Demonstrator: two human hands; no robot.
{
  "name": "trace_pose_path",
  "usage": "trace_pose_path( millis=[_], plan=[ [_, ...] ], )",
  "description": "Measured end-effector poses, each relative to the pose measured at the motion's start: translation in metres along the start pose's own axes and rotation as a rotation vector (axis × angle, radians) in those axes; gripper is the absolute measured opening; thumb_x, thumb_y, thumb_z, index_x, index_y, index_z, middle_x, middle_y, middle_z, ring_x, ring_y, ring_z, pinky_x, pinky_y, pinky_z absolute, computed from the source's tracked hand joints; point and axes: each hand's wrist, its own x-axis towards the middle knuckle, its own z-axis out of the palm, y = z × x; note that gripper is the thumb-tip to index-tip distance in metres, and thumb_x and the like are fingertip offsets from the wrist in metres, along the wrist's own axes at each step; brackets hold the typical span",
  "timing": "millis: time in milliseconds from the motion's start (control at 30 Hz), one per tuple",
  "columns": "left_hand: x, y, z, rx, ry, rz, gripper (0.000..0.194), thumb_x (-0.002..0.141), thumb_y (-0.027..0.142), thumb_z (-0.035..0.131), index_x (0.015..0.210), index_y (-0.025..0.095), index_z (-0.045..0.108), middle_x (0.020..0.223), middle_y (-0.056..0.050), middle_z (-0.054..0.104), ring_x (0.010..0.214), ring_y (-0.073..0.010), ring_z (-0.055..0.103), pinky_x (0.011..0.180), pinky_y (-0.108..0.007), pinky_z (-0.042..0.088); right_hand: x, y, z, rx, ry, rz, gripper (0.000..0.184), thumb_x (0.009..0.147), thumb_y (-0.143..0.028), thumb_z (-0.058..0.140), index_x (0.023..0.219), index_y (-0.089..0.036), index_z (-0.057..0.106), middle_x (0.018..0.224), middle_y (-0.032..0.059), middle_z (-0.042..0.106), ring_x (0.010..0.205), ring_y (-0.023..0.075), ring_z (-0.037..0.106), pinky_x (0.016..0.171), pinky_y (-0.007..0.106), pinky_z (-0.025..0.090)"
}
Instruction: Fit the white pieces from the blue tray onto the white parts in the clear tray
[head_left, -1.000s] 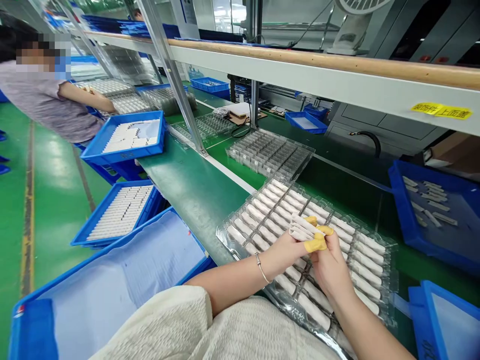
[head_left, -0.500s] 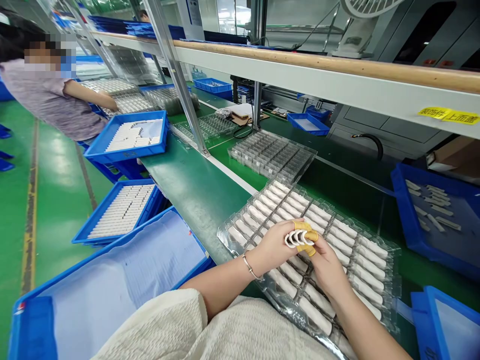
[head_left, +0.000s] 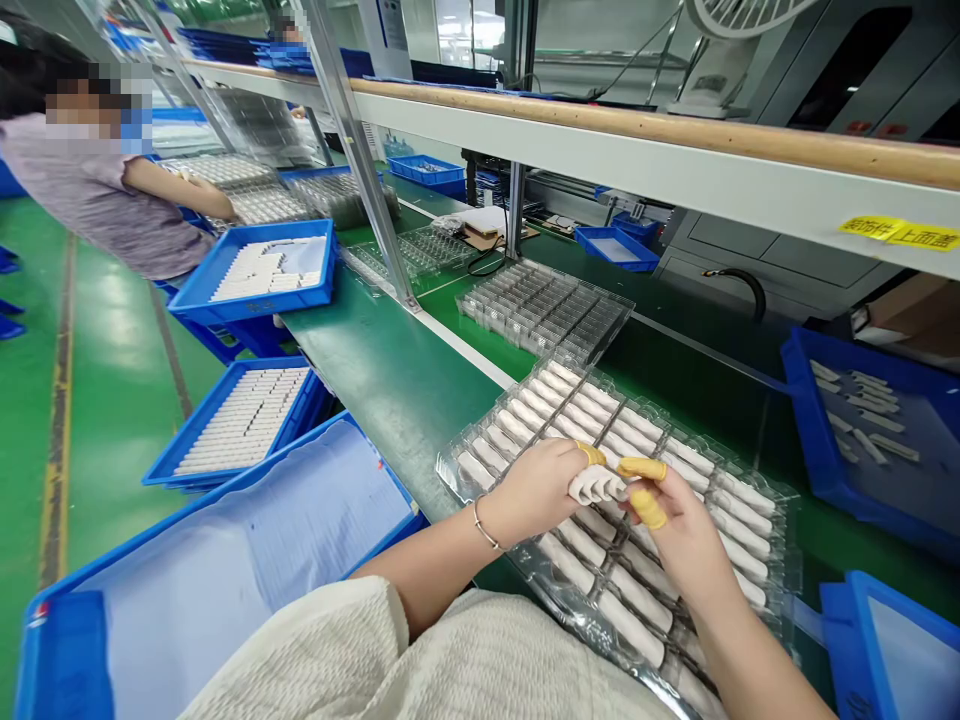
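Observation:
A small nested stack of white curved strips (head_left: 596, 486) is in my left hand (head_left: 541, 492), whose fingers are closed round it. The hollow ends of the strips face me. Beside the right end of the stack is my right hand (head_left: 671, 505), its thumb and forefinger in yellow finger cots and parted. Whether a fingertip still touches the last strip is hard to tell. Below both hands lies a clear plastic tray (head_left: 784, 560), its slots holding rows of similar white strips (head_left: 634, 612).
A blue bin (head_left: 795, 400) with loose strips stands right, another blue bin (head_left: 847, 640) at lower right. At left are a cloth-lined blue bin (head_left: 247, 530) and trays of strips (head_left: 244, 420). Empty clear trays (head_left: 544, 305) lie behind. A shelf (head_left: 645, 150) crosses above; a co-worker (head_left: 97, 200) sits left.
My right hand has moved a little right, and its fingers have opened from the stack. My left hand keeps the stack and has shifted slightly left.

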Motion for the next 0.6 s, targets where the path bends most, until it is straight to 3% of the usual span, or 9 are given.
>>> trace_pose_path(
  millis=[100,233,333,400,500,600],
  plan=[
    [-0.003,-0.001,0.001,0.062,-0.038,0.059,0.017,0.091,0.027,0.056,0.103,0.018,0.064,0.097,-0.008,0.069,0.092,-0.0237,0.063,0.085,-0.037,0.05,0.0,-0.005,0.001,-0.073,-0.055,0.007,0.032,0.082,-0.048,0.072,0.1,-0.022,0.069,0.086,0.0042,0.064,0.079,0.0204,0.061,0.07,0.032,0.053],
    [-0.005,-0.002,-0.003,-0.133,0.022,-0.009,0.025,0.09,0.026,0.059,0.113,0.019,0.065,0.108,-0.009,0.07,0.101,-0.0237,0.063,0.092,-0.037,0.048,0.001,-0.007,-0.001,-0.139,0.007,-0.034,0.024,0.087,-0.043,0.067,0.097,-0.022,0.067,0.089,0.0046,0.067,0.079,0.0192,0.063,0.071,0.032,0.054],
    [-0.005,-0.005,-0.01,-0.447,0.07,-0.277,0.021,0.083,0.03,0.067,0.102,0.019,0.069,0.098,-0.007,0.072,0.091,-0.0221,0.065,0.083,-0.034,0.051,-0.003,-0.008,-0.009,-0.285,0.087,-0.236,0.013,0.09,-0.034,0.064,0.097,-0.024,0.066,0.091,0.0034,0.066,0.082,0.0185,0.064,0.072,0.031,0.054],
    [-0.006,-0.007,-0.013,-0.725,0.067,-0.417,0.024,0.079,0.031,0.071,0.098,0.018,0.07,0.093,-0.006,0.072,0.086,-0.0208,0.066,0.079,-0.033,0.051,-0.005,-0.009,-0.013,-0.439,0.048,-0.431,0.008,0.092,-0.026,0.062,0.1,-0.025,0.065,0.098,0.0039,0.065,0.09,0.019,0.064,0.077,0.032,0.054],
    [-0.007,-0.008,-0.016,-1.027,0.062,-0.447,0.036,0.073,0.032,0.076,0.106,0.017,0.07,0.102,-0.007,0.073,0.093,-0.0218,0.067,0.086,-0.034,0.052,-0.008,-0.011,-0.016,-0.635,-0.069,-0.698,0.02,0.093,-0.013,0.057,0.108,-0.025,0.064,0.104,0.0063,0.064,0.102,0.0213,0.06,0.086,0.036,0.052],
    [-0.01,-0.008,-0.019,-1.062,0.083,-0.454,0.037,0.07,0.029,0.078,0.105,0.017,0.072,0.106,-0.009,0.074,0.099,-0.0242,0.067,0.09,-0.036,0.052,-0.007,-0.008,-0.016,-0.708,-0.13,-0.838,0.028,0.091,-0.006,0.056,0.113,-0.021,0.062,0.106,0.0096,0.063,0.11,0.025,0.057,0.09,0.041,0.052]
  ],
)
